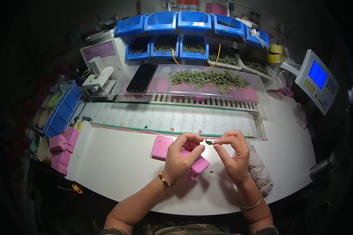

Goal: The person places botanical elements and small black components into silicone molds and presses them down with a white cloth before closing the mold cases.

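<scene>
My right hand (234, 156) pinches a small dark green piece (209, 142) between thumb and fingertips, just right of my left hand's fingertips. My left hand (181, 156) is closed, fingers curled toward the thumb; what they hold, if anything, is hidden. A pink block (199, 166) sits under and right of that hand; I cannot tell whether the hand touches it. Another pink block (160, 147) lies to the left on the white worktop (113, 164), and a tiny dark bit (211, 172) lies below the green piece. A pale cloth bundle (261, 174) lies beside my right wrist.
Behind are a channel (133, 117) with rollers, a translucent board (117, 87) with a phone (142, 78) and green pieces (208, 80), and blue bins (161, 19). A white machine (98, 78), blue crate (62, 107) and stacked pink blocks (60, 154) stand left; a keypad panel (317, 78) stands right.
</scene>
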A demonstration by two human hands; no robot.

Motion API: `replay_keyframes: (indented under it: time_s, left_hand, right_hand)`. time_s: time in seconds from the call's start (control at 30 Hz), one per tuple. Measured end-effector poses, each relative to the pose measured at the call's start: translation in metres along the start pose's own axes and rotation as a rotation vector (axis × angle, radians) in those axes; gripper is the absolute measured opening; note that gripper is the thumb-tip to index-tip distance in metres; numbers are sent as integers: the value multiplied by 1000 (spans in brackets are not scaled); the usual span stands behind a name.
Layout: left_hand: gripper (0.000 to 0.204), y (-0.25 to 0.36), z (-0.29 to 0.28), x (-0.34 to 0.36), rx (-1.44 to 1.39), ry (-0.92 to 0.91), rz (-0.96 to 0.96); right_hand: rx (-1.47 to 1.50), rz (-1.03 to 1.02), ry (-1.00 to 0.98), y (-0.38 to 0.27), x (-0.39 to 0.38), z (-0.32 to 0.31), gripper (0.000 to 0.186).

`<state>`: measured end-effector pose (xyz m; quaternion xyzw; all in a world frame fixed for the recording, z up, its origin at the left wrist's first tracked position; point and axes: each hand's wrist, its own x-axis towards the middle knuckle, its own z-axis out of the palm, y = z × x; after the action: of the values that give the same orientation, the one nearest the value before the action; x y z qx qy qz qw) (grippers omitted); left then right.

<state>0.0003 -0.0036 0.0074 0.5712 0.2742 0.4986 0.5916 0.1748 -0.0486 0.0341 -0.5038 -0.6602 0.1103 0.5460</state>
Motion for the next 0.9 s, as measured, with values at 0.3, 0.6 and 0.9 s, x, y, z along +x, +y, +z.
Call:
replay_keyframes:
  time_s: [0.3, 0.6, 0.9]
  left_hand:
    - [16, 0, 1, -1, -49, 11, -5]
    - [14, -2, 1, -1, -23, 13, 4]
    - [12, 0, 2, -1, -14, -3, -9]
  right_hand:
    - [-45, -40, 22, 0, 1, 0, 14]
    - [-94, -89, 55, 2, 1, 1, 17]
    - [-125, -138, 91, 3, 1, 2, 20]
